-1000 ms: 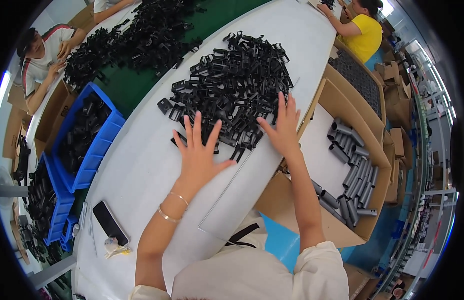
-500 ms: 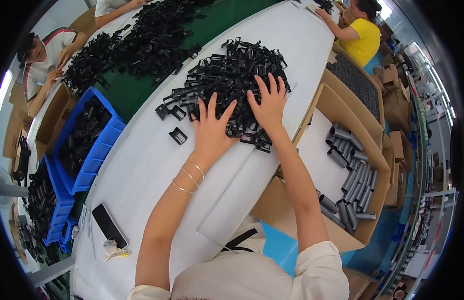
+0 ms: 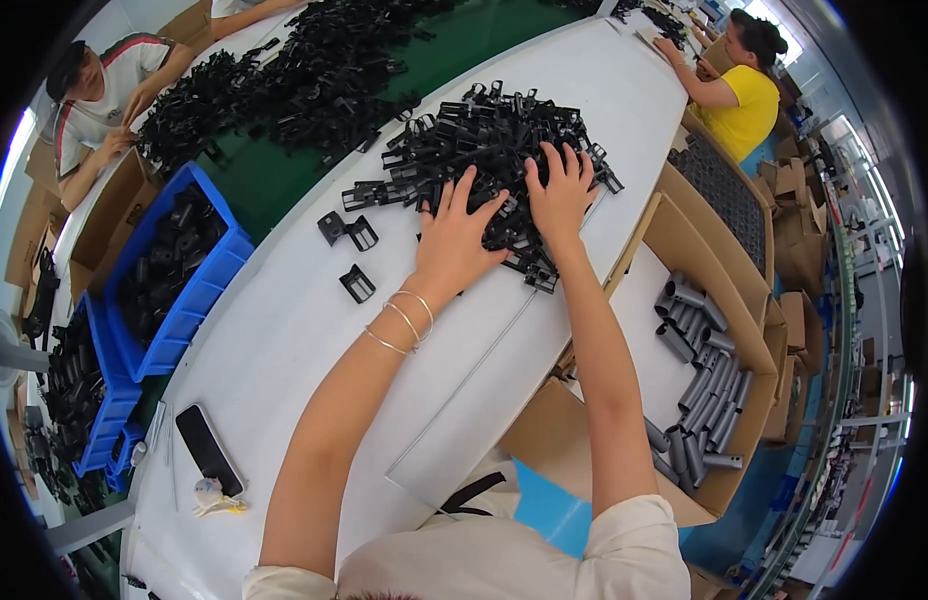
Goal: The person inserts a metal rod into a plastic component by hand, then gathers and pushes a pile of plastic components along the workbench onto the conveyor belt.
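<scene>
A heap of small black plastic clip-like parts (image 3: 484, 135) lies on the white table (image 3: 284, 400). My left hand (image 3: 454, 235) rests on the near left side of the heap, fingers spread, with two thin bangles on its wrist. On the near right side lies my right hand (image 3: 562, 200), its fingers also spread and pressed on the parts. Neither hand grips a single part that I can see; the undersides of both are hidden. Left of my left hand, a few loose black parts (image 3: 358, 284) sit apart from the heap.
Blue bins (image 3: 199, 310) of black parts stand at the left, near a phone (image 3: 209, 450). A cardboard box (image 3: 729, 440) with grey tubes (image 3: 704, 400) is at my right. A thin metal rod (image 3: 464, 385) lies on the table. Co-workers sit at the far left and far right.
Both hands have pushed forward against the heap, which has shifted slightly away and to the right. The loose parts at the left stand more apart from it. The whole view has shifted a little.
</scene>
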`<state>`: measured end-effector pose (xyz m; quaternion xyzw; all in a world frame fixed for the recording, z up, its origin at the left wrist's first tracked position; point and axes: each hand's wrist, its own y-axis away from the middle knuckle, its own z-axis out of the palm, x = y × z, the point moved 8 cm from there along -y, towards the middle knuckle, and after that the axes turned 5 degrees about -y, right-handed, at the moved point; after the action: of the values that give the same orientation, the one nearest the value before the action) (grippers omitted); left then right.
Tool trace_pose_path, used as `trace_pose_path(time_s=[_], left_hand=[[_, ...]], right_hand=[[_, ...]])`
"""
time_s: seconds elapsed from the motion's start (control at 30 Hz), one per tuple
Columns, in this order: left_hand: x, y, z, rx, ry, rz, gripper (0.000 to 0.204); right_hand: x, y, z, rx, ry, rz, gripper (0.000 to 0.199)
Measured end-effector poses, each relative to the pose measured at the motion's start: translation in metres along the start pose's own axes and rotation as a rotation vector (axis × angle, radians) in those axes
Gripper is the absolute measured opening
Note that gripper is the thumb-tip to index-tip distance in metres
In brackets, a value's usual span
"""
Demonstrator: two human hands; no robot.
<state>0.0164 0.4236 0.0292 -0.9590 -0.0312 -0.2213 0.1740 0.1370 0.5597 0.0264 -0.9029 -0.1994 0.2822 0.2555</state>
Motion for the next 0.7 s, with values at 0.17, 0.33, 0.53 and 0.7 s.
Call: trace_pose_path(time_s=[0.17, 0.33, 0.53, 0.7], left_hand=[[0.011, -0.018, 0.004, -0.049, -0.032, 0.028, 0.081], [0.016, -0.024, 0.008, -0.091, -0.061, 0.018, 0.086], [0.022, -0.004, -0.024, -0.343, -0.265, 0.017, 0.099], [0.023, 0.034, -0.038, -0.143, -0.171, 0.229, 0.107]], right_hand=[[0.016, -0.016, 0.000, -0.009, -0.060, 0.019, 0.045], [0.035, -0.028, -0.011, -0.142, -0.298, -0.022, 0.052], [0.014, 0.032, -0.075, -0.225, -0.306, -0.143, 0.073], [-0.017, 0.114, -0.074, -0.480, -0.081, -0.079, 0.100]])
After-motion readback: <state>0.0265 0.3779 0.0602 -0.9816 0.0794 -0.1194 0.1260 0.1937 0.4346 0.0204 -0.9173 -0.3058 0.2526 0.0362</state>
